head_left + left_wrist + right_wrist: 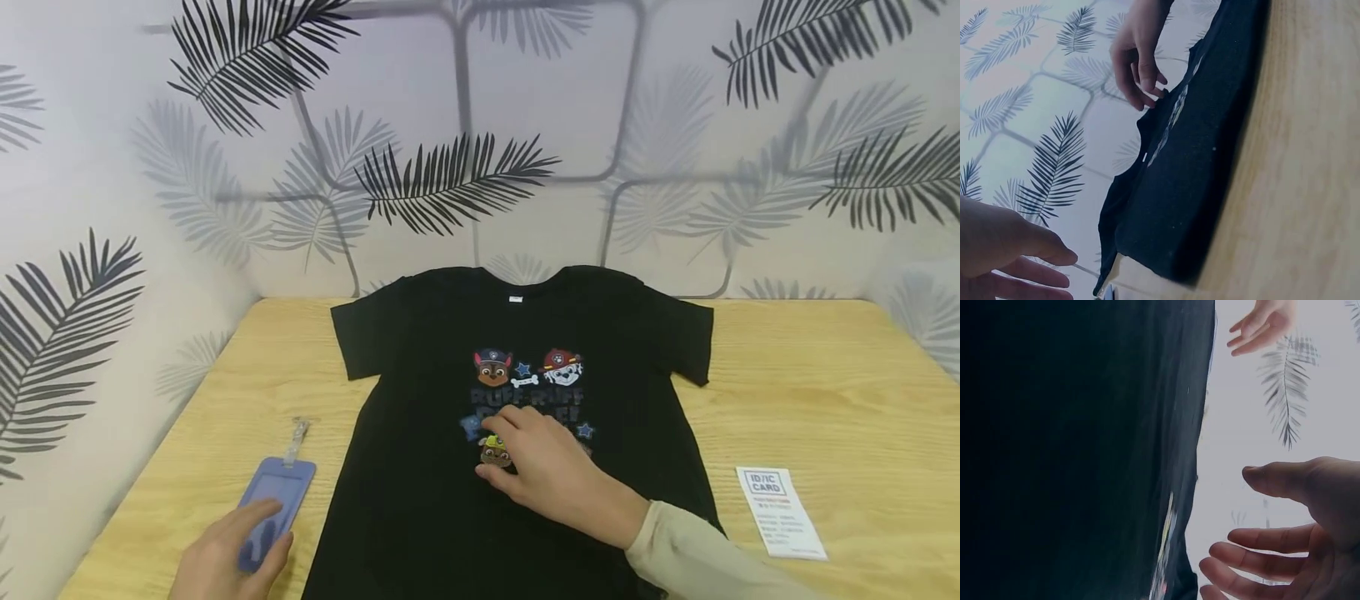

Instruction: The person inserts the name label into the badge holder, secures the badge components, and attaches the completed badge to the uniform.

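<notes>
A black T-shirt (442, 500) with cartoon dog faces and lettering on its chest lies spread on the table, collar at the far side. Over the print hovers my right hand (543, 467), fingers loosely bent with nothing in them; it hides part of the lettering. In the right wrist view that hand (1285, 537) has its thumb and fingers well apart. My left hand (232, 550) is above the lower end of a blue badge holder (281, 479) with a clear strap and clip, left of the shirt. The left wrist view shows the thumb and fingers (1035, 275) relaxed, holding nothing.
To the right of the shirt lies a white paper card (780, 512) printed "ID/IC CARD". The light wooden table (810, 358) ends at the back against a wall covering (540, 108) with a feather-like leaf pattern, which also runs down the left side.
</notes>
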`<action>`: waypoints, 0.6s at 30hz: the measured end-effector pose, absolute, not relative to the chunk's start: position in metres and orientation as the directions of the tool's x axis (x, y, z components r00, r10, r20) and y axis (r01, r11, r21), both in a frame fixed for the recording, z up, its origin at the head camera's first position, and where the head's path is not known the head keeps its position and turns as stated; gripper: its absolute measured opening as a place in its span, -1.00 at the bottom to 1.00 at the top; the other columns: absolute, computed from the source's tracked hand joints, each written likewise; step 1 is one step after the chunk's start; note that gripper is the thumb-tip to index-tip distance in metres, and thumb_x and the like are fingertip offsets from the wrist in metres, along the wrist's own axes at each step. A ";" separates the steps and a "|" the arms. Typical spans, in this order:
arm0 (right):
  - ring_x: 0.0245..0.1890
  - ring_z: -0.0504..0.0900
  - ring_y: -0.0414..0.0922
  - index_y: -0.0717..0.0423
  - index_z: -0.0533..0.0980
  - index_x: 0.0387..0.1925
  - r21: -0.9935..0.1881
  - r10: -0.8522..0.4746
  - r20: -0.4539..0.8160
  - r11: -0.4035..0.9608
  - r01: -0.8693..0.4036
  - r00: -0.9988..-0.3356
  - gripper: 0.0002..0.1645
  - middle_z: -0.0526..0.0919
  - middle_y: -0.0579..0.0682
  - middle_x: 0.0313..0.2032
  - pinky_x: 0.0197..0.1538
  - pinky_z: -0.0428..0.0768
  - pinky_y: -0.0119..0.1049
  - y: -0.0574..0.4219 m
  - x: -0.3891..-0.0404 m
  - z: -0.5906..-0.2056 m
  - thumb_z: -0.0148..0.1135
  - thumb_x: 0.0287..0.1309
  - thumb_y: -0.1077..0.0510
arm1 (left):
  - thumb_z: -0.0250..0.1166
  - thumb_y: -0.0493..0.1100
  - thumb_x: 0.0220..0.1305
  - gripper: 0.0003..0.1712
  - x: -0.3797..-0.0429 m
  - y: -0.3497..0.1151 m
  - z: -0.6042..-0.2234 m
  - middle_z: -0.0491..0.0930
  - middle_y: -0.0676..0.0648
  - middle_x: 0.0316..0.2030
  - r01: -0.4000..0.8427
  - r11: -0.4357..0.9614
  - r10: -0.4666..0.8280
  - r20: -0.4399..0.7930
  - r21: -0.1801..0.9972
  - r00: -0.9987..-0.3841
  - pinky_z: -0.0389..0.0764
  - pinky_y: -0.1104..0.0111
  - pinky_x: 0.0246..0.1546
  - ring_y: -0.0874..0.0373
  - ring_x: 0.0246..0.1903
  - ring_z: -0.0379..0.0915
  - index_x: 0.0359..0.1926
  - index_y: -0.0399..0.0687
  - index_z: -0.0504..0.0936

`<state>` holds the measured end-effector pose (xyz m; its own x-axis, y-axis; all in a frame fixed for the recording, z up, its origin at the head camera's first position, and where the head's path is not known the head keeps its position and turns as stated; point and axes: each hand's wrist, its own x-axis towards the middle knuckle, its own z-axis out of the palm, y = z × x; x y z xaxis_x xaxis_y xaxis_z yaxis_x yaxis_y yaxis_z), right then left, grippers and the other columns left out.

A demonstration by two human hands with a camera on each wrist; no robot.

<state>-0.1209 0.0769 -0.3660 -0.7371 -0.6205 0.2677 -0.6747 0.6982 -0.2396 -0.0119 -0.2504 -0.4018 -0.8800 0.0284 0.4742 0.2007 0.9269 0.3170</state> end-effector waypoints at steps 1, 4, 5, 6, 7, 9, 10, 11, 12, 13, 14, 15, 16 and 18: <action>-0.20 0.58 -0.09 0.21 0.55 0.03 -0.251 -0.629 0.248 0.693 -0.676 -0.737 -0.43 0.59 0.01 -0.12 -0.23 0.62 -0.23 0.074 -0.120 -0.366 0.37 0.12 -0.09 | 0.50 -0.33 -0.25 -0.59 -0.012 -0.250 -0.404 0.67 -0.30 -0.28 0.208 0.926 0.036 0.476 0.315 -0.879 0.61 -0.06 -0.38 -0.25 -0.32 0.61 -0.24 -0.32 0.67; -0.15 0.57 -0.09 0.21 0.53 0.05 -0.272 -0.648 0.193 0.686 -0.675 -0.737 -0.44 0.57 0.01 -0.08 -0.19 0.63 -0.23 0.062 -0.120 -0.363 0.34 0.16 -0.09 | 0.51 -0.34 -0.31 -0.57 -0.013 -0.250 -0.411 0.67 -0.30 -0.30 0.230 0.926 0.057 0.491 0.300 -0.869 0.62 -0.01 -0.43 -0.24 -0.36 0.61 -0.26 -0.33 0.67; -0.15 0.57 -0.09 0.20 0.53 0.06 -0.275 -0.654 0.181 0.684 -0.676 -0.735 -0.44 0.57 0.01 -0.07 -0.19 0.63 -0.23 0.057 -0.120 -0.361 0.33 0.17 -0.09 | 0.51 -0.32 -0.32 -0.57 -0.012 -0.251 -0.413 0.67 -0.29 -0.31 0.229 0.927 0.055 0.495 0.298 -0.867 0.62 -0.01 -0.44 -0.23 -0.37 0.61 -0.27 -0.33 0.67; -0.14 0.57 -0.08 0.20 0.53 0.06 -0.279 -0.661 0.172 0.679 -0.680 -0.731 -0.45 0.57 0.01 -0.06 -0.18 0.63 -0.24 0.052 -0.121 -0.360 0.32 0.18 -0.09 | 0.52 -0.31 -0.33 -0.56 -0.011 -0.253 -0.416 0.68 -0.29 -0.31 0.229 0.928 0.053 0.504 0.294 -0.862 0.62 -0.01 -0.45 -0.23 -0.37 0.61 -0.27 -0.32 0.68; -0.14 0.57 -0.09 0.20 0.53 0.06 -0.277 -0.666 0.162 0.677 -0.682 -0.728 -0.45 0.57 0.01 -0.06 -0.18 0.62 -0.25 0.046 -0.122 -0.358 0.32 0.18 -0.09 | 0.52 -0.30 -0.35 -0.56 -0.010 -0.254 -0.417 0.68 -0.28 -0.32 0.225 0.930 0.048 0.510 0.291 -0.859 0.62 -0.01 -0.45 -0.22 -0.38 0.61 -0.28 -0.31 0.68; -0.12 0.57 -0.10 0.19 0.52 0.08 -0.278 -0.679 0.145 0.670 -0.688 -0.720 -0.44 0.57 0.01 -0.04 -0.17 0.63 -0.28 0.034 -0.123 -0.355 0.30 0.20 -0.10 | 0.52 -0.27 -0.33 -0.56 -0.008 -0.259 -0.420 0.68 -0.29 -0.31 0.186 0.937 0.019 0.489 0.295 -0.872 0.62 -0.02 -0.43 -0.24 -0.36 0.61 -0.27 -0.30 0.69; -0.12 0.57 -0.10 0.19 0.52 0.09 -0.277 -0.685 0.140 0.666 -0.692 -0.715 -0.44 0.57 0.01 -0.03 -0.17 0.63 -0.30 0.028 -0.123 -0.353 0.30 0.20 -0.10 | 0.53 -0.25 -0.31 -0.55 -0.007 -0.263 -0.424 0.67 -0.30 -0.29 0.163 0.939 0.001 0.473 0.303 -0.881 0.62 -0.04 -0.40 -0.26 -0.34 0.61 -0.26 -0.30 0.69; -0.12 0.57 -0.11 0.18 0.51 0.10 -0.275 -0.690 0.133 0.664 -0.695 -0.712 -0.44 0.56 0.01 -0.03 -0.18 0.62 -0.32 0.022 -0.123 -0.352 0.29 0.21 -0.10 | 0.55 -0.21 -0.27 -0.55 -0.005 -0.268 -0.429 0.67 -0.30 -0.27 0.129 0.945 -0.021 0.447 0.302 -0.894 0.62 -0.04 -0.38 -0.26 -0.32 0.61 -0.25 -0.30 0.69; -0.11 0.57 -0.12 0.17 0.51 0.11 -0.274 -0.695 0.124 0.662 -0.698 -0.708 -0.43 0.56 0.00 -0.02 -0.18 0.62 -0.34 0.016 -0.123 -0.350 0.28 0.21 -0.11 | 0.56 -0.17 -0.23 -0.53 -0.004 -0.273 -0.434 0.67 -0.31 -0.24 0.095 0.949 -0.041 0.414 0.302 -0.909 0.61 -0.05 -0.35 -0.26 -0.28 0.61 -0.22 -0.29 0.68; -0.09 0.57 -0.12 0.16 0.51 0.12 -0.278 -0.699 0.111 0.660 -0.698 -0.706 -0.43 0.56 0.00 -0.01 -0.17 0.62 -0.36 0.010 -0.123 -0.349 0.28 0.21 -0.11 | 0.55 -0.13 -0.18 -0.52 -0.003 -0.277 -0.438 0.66 -0.33 -0.20 0.056 0.950 -0.067 0.374 0.308 -0.925 0.61 -0.07 -0.30 -0.29 -0.25 0.60 -0.19 -0.29 0.68; -0.08 0.57 -0.13 0.15 0.50 0.13 -0.283 -0.706 0.099 0.655 -0.700 -0.701 -0.43 0.55 -0.01 0.00 -0.16 0.61 -0.37 0.005 -0.123 -0.348 0.27 0.22 -0.12 | 0.56 -0.09 -0.15 -0.50 -0.003 -0.282 -0.445 0.65 -0.33 -0.17 0.022 0.954 -0.088 0.347 0.299 -0.934 0.60 -0.07 -0.28 -0.30 -0.23 0.59 -0.18 -0.29 0.67; -0.06 0.57 -0.13 0.14 0.50 0.14 -0.289 -0.713 0.087 0.650 -0.703 -0.696 -0.43 0.55 -0.01 0.01 -0.15 0.61 -0.38 -0.001 -0.123 -0.347 0.27 0.23 -0.12 | 0.54 -0.04 -0.10 -0.47 -0.002 -0.286 -0.449 0.63 -0.36 -0.14 -0.008 0.954 -0.105 0.310 0.300 -0.945 0.59 -0.09 -0.24 -0.33 -0.19 0.57 -0.14 -0.31 0.66; -0.06 0.56 -0.13 0.14 0.50 0.14 -0.289 -0.719 0.075 0.647 -0.706 -0.691 -0.43 0.55 -0.01 0.01 -0.15 0.61 -0.38 -0.006 -0.122 -0.347 0.26 0.23 -0.12 | 0.54 -0.04 -0.11 -0.45 0.000 -0.289 -0.452 0.63 -0.37 -0.13 -0.012 0.953 -0.113 0.315 0.304 -0.942 0.58 -0.10 -0.23 -0.34 -0.18 0.56 -0.14 -0.32 0.66; -0.06 0.56 -0.14 0.12 0.50 0.14 -0.289 -0.734 0.057 0.637 -0.714 -0.677 -0.43 0.55 -0.02 0.00 -0.15 0.61 -0.41 -0.018 -0.121 -0.348 0.26 0.23 -0.12 | 0.58 -0.03 -0.19 -0.41 0.002 -0.291 -0.455 0.63 -0.37 -0.15 -0.016 0.952 -0.127 0.345 0.305 -0.930 0.64 0.14 -0.21 -0.33 -0.21 0.57 -0.17 -0.33 0.66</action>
<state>-0.1212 -0.0175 -0.3477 -0.6773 -0.7336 0.0565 -0.7144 0.6373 -0.2891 0.0025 -0.2912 -0.4550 -0.9300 -0.1267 0.3451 -0.0164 0.9521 0.3053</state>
